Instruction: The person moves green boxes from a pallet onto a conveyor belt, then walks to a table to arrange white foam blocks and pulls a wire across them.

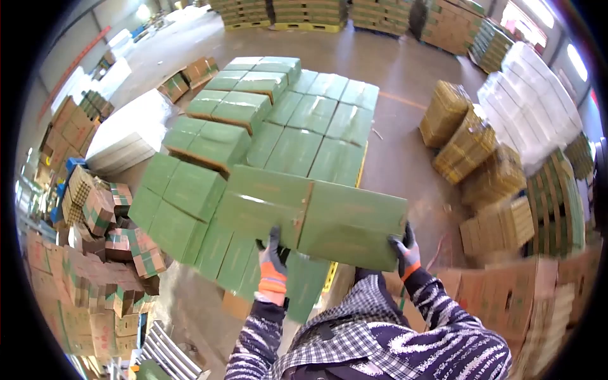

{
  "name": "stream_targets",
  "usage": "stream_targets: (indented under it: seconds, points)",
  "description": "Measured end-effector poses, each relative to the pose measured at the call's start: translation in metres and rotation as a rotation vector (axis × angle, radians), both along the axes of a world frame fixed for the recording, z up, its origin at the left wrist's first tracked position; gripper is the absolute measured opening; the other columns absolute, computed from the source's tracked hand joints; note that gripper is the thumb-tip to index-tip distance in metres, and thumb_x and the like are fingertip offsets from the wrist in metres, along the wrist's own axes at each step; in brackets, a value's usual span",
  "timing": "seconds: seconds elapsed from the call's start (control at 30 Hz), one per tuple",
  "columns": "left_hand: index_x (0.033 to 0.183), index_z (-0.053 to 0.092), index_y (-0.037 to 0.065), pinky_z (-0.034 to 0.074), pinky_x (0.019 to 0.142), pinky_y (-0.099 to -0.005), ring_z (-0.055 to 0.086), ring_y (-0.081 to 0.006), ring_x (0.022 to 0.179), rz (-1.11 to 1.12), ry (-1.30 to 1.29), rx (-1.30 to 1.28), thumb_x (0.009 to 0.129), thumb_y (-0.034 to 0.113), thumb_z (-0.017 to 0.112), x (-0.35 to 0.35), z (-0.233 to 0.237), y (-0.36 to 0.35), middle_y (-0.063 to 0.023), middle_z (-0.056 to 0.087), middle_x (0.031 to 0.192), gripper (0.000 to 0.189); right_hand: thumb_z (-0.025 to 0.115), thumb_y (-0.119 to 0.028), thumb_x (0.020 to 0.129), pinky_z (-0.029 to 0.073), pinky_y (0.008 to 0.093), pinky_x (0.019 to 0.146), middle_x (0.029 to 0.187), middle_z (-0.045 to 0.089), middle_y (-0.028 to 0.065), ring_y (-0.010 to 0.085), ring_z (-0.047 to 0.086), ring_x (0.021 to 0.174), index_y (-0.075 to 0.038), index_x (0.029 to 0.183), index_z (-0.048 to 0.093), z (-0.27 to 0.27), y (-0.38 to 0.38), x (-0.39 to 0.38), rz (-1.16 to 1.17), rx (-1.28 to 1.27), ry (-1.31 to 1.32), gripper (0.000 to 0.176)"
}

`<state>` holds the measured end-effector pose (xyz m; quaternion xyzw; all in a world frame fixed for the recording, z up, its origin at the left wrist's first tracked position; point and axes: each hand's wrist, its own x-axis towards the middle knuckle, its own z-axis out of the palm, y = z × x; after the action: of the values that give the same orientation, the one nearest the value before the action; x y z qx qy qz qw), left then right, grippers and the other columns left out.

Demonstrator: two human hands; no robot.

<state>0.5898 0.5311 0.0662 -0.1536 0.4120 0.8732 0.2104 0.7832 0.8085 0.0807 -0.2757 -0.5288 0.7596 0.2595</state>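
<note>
A long green carton, with a seam across its middle, lies tilted in front of me over a stack of green cartons. Against its near edge is my left hand, in a grey and orange glove, with its fingers apart. My right hand, gloved alike, grips the carton's near right corner. More green cartons stand in a raised row on the left of the stack. A yellow pallet edge shows beneath the stack.
Cardboard boxes are piled at left, near a roller conveyor. Wrapped yellowish bundles and a white wrapped stack stand at right. Brown cartons are close by my right arm. Loaded pallets line the back.
</note>
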Motion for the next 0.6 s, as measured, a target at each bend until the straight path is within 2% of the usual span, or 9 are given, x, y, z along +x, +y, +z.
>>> stream_targets:
  seconds: [0.03,0.13,0.17,0.2,0.27,0.33,0.37,0.5,0.6]
  points:
    - [0.131,0.042,0.012,0.053,0.076,-0.0308,0.060,-0.0170,0.097,-0.056,-0.042,-0.008,0.077,0.027,0.077,-0.022,0.000,0.038,-0.0057,0.059,0.116,0.066,0.061,0.003,0.080,0.045,0.0317,0.094,0.134,0.047,0.0106,0.0209,0.051,0.115,-0.006,0.143,0.030,-0.009,0.034,-0.019,-0.015,-0.010,0.013,0.071]
    - [0.132,0.042,0.011,0.052,0.076,-0.0297,0.060,-0.0167,0.096,0.121,0.053,-0.052,0.074,0.026,0.079,-0.092,-0.028,0.160,-0.0071,0.059,0.116,0.070,0.060,0.000,0.082,0.044,0.0307,0.094,0.131,0.050,0.0084,0.0196,0.052,0.112,-0.004,0.142,0.032,-0.030,0.142,-0.091,-0.089,-0.077,0.076,0.066]
    - [0.130,0.042,0.010,0.051,0.073,-0.0282,0.059,-0.0158,0.092,0.112,0.054,-0.066,0.071,0.024,0.082,-0.120,-0.040,0.194,-0.0067,0.060,0.114,0.072,0.061,-0.003,0.081,0.044,0.0309,0.093,0.129,0.050,0.0075,0.0191,0.053,0.111,-0.004,0.141,0.034,-0.027,0.168,-0.114,-0.112,-0.114,0.104,0.065]
    - [0.130,0.042,0.010,0.050,0.072,-0.0282,0.059,-0.0151,0.090,0.107,0.133,-0.104,0.070,0.025,0.083,-0.161,-0.087,0.228,-0.0056,0.060,0.111,0.074,0.061,-0.004,0.082,0.045,0.0312,0.092,0.128,0.051,0.0071,0.0189,0.053,0.110,-0.005,0.141,0.035,-0.024,0.196,-0.136,-0.112,-0.119,0.108,0.064]
    - [0.129,0.043,0.010,0.049,0.071,-0.0291,0.058,-0.0142,0.089,0.074,0.126,-0.174,0.068,0.027,0.084,-0.212,-0.086,0.292,-0.0040,0.060,0.107,0.075,0.060,-0.005,0.083,0.045,0.0314,0.092,0.127,0.052,0.0067,0.0187,0.053,0.109,-0.005,0.140,0.035,-0.026,0.257,-0.183,-0.088,-0.132,0.103,0.063]
    - [0.128,0.044,0.010,0.049,0.071,-0.0306,0.057,-0.0135,0.089,0.004,0.037,-0.198,0.067,0.030,0.084,-0.257,-0.041,0.352,-0.0033,0.059,0.105,0.076,0.062,-0.008,0.084,0.045,0.0320,0.091,0.124,0.053,0.0064,0.0188,0.054,0.107,-0.004,0.139,0.038,-0.040,0.312,-0.227,-0.171,-0.114,0.112,0.060]
    - [0.128,0.044,0.010,0.049,0.071,-0.0313,0.056,-0.0130,0.090,-0.046,0.031,-0.198,0.067,0.031,0.084,-0.283,-0.041,0.376,-0.0033,0.059,0.104,0.076,0.062,-0.008,0.084,0.045,0.0320,0.091,0.124,0.053,0.0064,0.0188,0.054,0.107,-0.004,0.139,0.038,-0.040,0.334,-0.248,-0.149,-0.131,0.101,0.060]
    - [0.126,0.047,0.001,0.045,0.082,-0.0308,0.055,-0.0175,0.096,0.022,0.151,-0.291,0.065,0.032,0.085,-0.380,-0.042,0.456,-0.0072,0.059,0.111,0.078,0.066,-0.015,0.084,0.046,0.0323,0.089,0.121,0.055,0.0060,0.0184,0.055,0.103,-0.004,0.134,0.043,-0.043,0.405,-0.334,-0.179,-0.113,0.145,0.057]
    - [0.125,0.048,-0.005,0.042,0.089,-0.0305,0.054,-0.0209,0.101,0.025,0.306,-0.277,0.064,0.032,0.085,-0.448,-0.044,0.496,-0.0098,0.058,0.117,0.080,0.065,-0.026,0.087,0.041,0.0315,0.094,0.122,0.055,0.0041,0.0173,0.052,0.110,-0.007,0.132,0.048,-0.062,0.454,-0.395,-0.191,-0.069,0.140,0.052]
